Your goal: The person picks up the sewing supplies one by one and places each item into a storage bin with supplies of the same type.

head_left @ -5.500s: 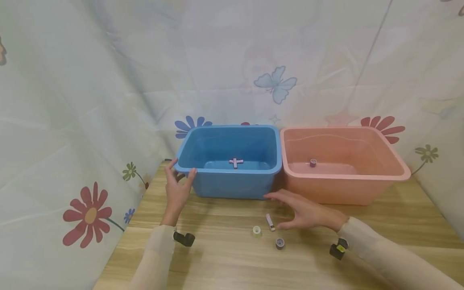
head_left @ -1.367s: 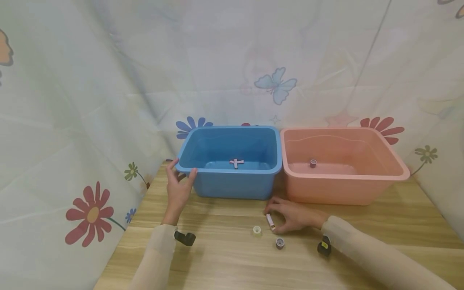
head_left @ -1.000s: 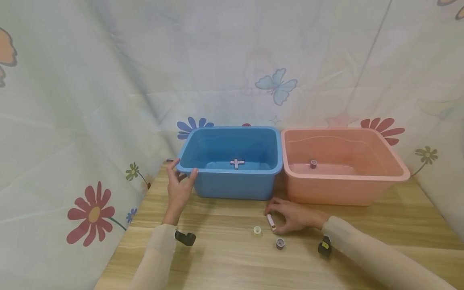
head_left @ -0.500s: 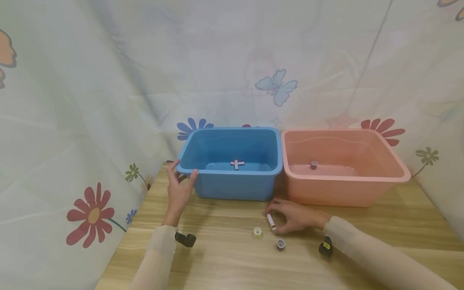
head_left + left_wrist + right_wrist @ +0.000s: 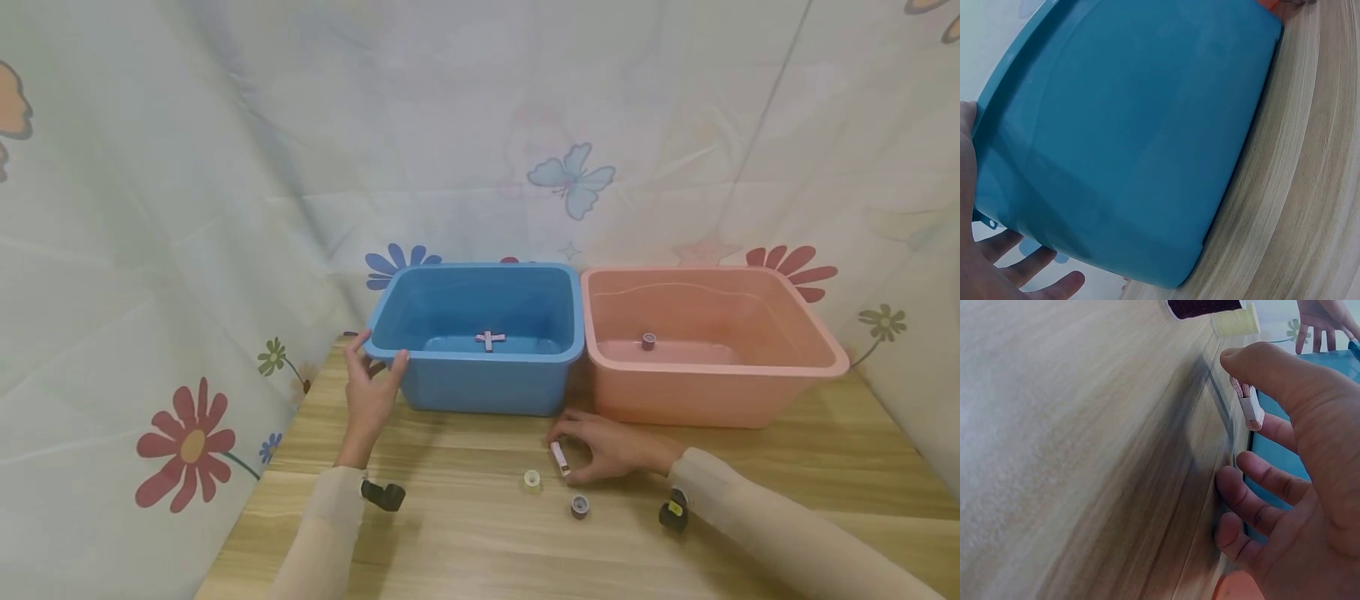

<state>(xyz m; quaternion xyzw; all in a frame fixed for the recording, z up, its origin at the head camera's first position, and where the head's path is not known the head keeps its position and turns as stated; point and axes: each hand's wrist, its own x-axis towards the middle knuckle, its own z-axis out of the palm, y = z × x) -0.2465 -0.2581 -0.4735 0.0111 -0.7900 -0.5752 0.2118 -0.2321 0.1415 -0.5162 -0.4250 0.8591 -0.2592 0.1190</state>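
My left hand holds the front left corner of the blue tub, thumb against the front rim and fingers round the side. In the right wrist view, my right hand pinches a small skein of embroidery thread end to end between thumb and index finger. This skein has reddish-white strands and a white paper band. It is at table height in front of the tubs. Beside it stand a pale yellow thread spool and a dark purple thread spool. Two similar skeins lie crossed inside the blue tub.
A pink tub stands right against the blue one, with one dark spool on its floor. Both tubs sit at the back of the wooden table, before a flower-printed curtain.
Since the oldest frame, my right hand has closed from a wide spread onto the skein. Over the last second hardly anything has moved. My left hand stays at the tub corner.
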